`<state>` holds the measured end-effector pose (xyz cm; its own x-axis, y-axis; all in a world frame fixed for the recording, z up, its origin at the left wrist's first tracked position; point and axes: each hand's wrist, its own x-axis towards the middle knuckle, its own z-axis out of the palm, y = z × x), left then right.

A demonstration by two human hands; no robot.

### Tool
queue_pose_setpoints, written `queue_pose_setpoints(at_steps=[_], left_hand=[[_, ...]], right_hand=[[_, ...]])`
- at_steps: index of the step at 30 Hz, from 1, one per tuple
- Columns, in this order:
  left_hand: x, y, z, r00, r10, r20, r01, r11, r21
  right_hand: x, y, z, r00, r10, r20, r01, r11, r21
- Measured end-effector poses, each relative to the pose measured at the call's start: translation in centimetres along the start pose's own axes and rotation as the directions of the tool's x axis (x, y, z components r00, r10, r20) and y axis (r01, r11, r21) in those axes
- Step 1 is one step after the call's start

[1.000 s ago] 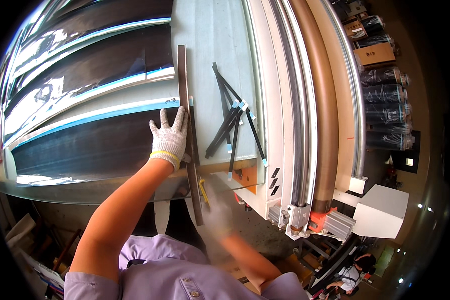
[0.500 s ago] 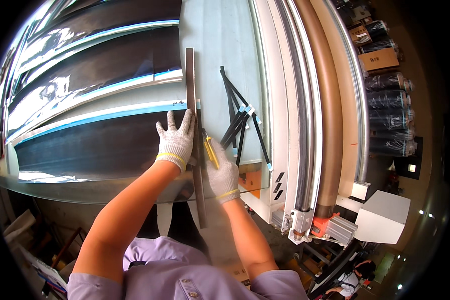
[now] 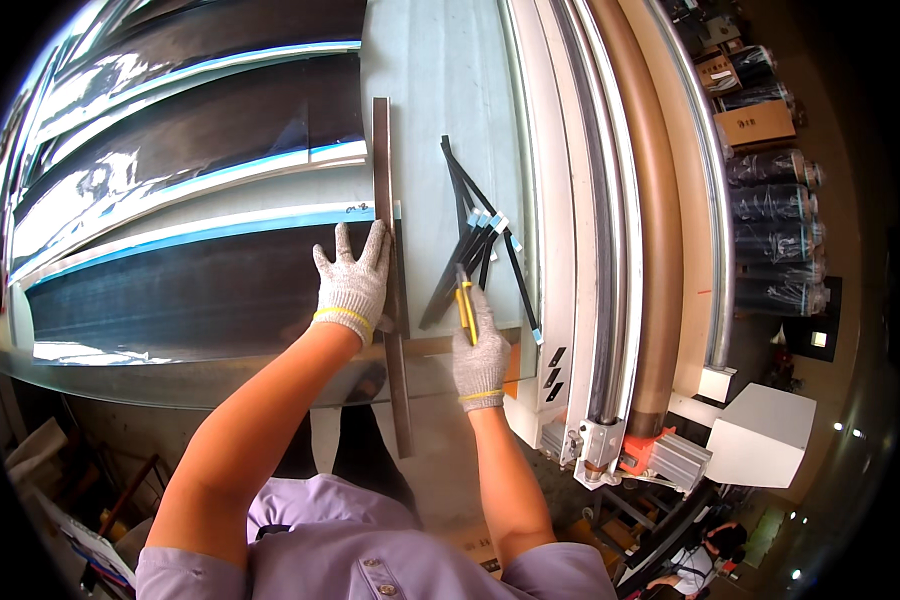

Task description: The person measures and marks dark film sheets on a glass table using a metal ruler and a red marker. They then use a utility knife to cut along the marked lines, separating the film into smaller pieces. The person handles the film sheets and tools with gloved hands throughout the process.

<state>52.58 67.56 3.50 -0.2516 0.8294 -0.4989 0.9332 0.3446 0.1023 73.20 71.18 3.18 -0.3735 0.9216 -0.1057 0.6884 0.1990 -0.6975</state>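
My left hand [image 3: 352, 282], in a pale knit glove, lies flat with its fingers spread on the black sheet [image 3: 170, 290]. Its fingertips touch the long metal straightedge [image 3: 383, 150] that crosses the sheet's right end. My right hand [image 3: 482, 365], gloved too, is closed around a yellow utility knife [image 3: 466, 312] whose tip points away from me. The knife is right of the straightedge, close to a loose pile of narrow black strips [image 3: 523, 280] with blue-and-white ends. One dark strip [image 3: 443, 295] by the knife looks blurred.
More glossy black sheets [image 3: 220, 120] with blue-and-white edges lie farther back on the glass-topped table [image 3: 440, 60]. A long machine with a brown roller [image 3: 660, 250] runs along the right. Wrapped dark rolls [image 3: 775, 205] and cardboard boxes [image 3: 755, 120] stand beyond. A person [image 3: 705, 560] is at the lower right.
My right hand and the knife have moved right, away from the straightedge toward the strips. A dark strip in the pile has shifted nearer to me. My left hand stays put.
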Motion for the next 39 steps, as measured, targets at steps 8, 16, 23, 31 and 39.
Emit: queue_pose_setpoints(at_steps=[8,16,23,31,39], left_hand=[[0.1,0.1,0.2,1.000,-0.005,-0.011,0.005,1.000,-0.016],[0.3,-0.3,1.4,0.997,-0.025,-0.071,0.025,1.000,0.000],[0.4,0.2,1.1,0.999,-0.017,-0.043,0.019,0.999,0.050],[0.6,0.3,0.5,0.999,-0.029,0.036,0.027,0.998,0.060],[0.0,0.4,-0.4,1.000,-0.010,0.029,0.009,0.999,0.045]], right_hand=[[7.9,-5.1,4.0,0.994,-0.065,0.089,0.070,0.996,-0.047],[6.3,-6.0,5.4,0.964,-0.009,0.266,0.069,0.974,-0.217],[-4.0,-0.6,4.1,0.977,-0.105,0.185,0.117,0.992,-0.054],[-10.2,-1.0,0.2,0.964,-0.041,0.262,0.123,0.945,-0.302],[-12.7,0.3,-0.6,0.904,0.147,0.401,-0.016,0.950,-0.312]])
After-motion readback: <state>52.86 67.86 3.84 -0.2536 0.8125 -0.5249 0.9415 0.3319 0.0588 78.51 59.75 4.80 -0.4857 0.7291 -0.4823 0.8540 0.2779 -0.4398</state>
